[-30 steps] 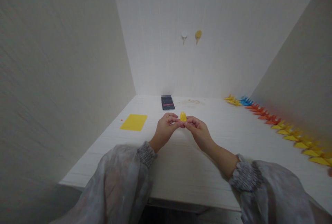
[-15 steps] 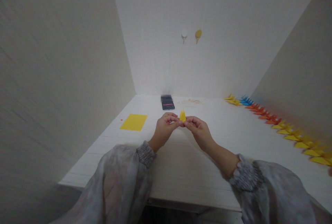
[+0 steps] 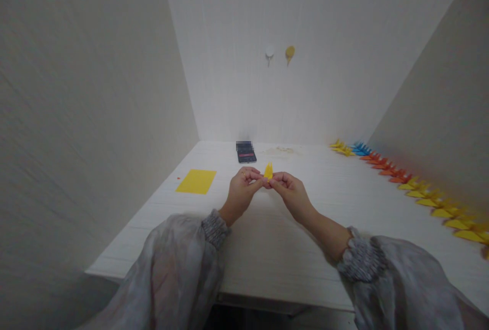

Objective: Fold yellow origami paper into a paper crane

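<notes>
Above the middle of the white table (image 3: 275,248), my left hand (image 3: 242,191) and my right hand (image 3: 291,192) meet fingertip to fingertip. Both pinch a small folded yellow paper piece (image 3: 268,171) that points upward between them. Each hand's fingers are curled closed on the paper's lower part, which they hide. Grey gathered sleeves cover both forearms.
A flat yellow paper sheet (image 3: 196,181) lies to the left. A dark phone (image 3: 246,155) rests near the back wall. Along the right wall runs a row of folded paper cranes (image 3: 420,187), yellow, blue and orange. Two round hooks (image 3: 279,53) are fixed to the back wall.
The hands and the yellow piece have stayed almost in place. The paper's upper part looks narrower and more pointed than one second ago.
</notes>
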Available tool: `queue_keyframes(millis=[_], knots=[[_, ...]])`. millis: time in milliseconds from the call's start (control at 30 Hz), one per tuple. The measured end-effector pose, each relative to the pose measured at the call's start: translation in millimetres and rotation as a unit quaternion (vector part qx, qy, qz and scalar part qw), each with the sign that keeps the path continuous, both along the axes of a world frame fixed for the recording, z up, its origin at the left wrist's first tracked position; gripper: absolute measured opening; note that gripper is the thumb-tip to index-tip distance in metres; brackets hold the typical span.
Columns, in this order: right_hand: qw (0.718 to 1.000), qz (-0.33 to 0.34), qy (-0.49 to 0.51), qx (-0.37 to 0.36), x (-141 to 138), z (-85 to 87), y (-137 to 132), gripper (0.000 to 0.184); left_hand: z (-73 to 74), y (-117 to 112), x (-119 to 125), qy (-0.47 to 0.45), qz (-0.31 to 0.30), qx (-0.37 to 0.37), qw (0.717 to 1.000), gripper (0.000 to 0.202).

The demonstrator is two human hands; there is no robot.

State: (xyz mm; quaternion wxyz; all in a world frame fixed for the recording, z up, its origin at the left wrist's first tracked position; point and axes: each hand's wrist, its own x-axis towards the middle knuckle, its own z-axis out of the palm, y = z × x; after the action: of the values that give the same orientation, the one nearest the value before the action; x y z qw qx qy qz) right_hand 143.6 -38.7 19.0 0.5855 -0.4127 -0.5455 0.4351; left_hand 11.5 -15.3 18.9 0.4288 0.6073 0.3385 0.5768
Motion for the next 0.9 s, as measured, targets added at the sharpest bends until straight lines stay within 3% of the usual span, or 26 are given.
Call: queue_keyframes(millis=[367,533,633,733,900], knots=[[0.999,-0.035,0.026,-0.029,-1.7,3.9,-1.4,0.024,-1.8,0.8,1.6,-0.006,0.028,0.007,1.0,0.013],[0.997,-0.022,0.069,-0.013,-2.8,3.9,-0.1,0.031,-1.2,0.1,3.7,-0.069,-0.03,-0.082,0.994,0.032],[0.997,-0.02,0.076,-0.001,-3.4,4.9,-0.4,0.036,-0.7,-0.2,3.9,-0.076,-0.044,-0.092,0.992,0.037],[0.998,-0.013,0.064,0.004,-3.4,5.0,-1.0,0.036,1.6,-1.8,3.2,-0.049,-0.052,-0.069,0.995,0.032],[0.999,0.014,0.043,0.008,-3.1,3.4,-2.1,0.03,4.3,-2.9,0.3,0.023,-0.015,-0.017,0.999,0.017]])
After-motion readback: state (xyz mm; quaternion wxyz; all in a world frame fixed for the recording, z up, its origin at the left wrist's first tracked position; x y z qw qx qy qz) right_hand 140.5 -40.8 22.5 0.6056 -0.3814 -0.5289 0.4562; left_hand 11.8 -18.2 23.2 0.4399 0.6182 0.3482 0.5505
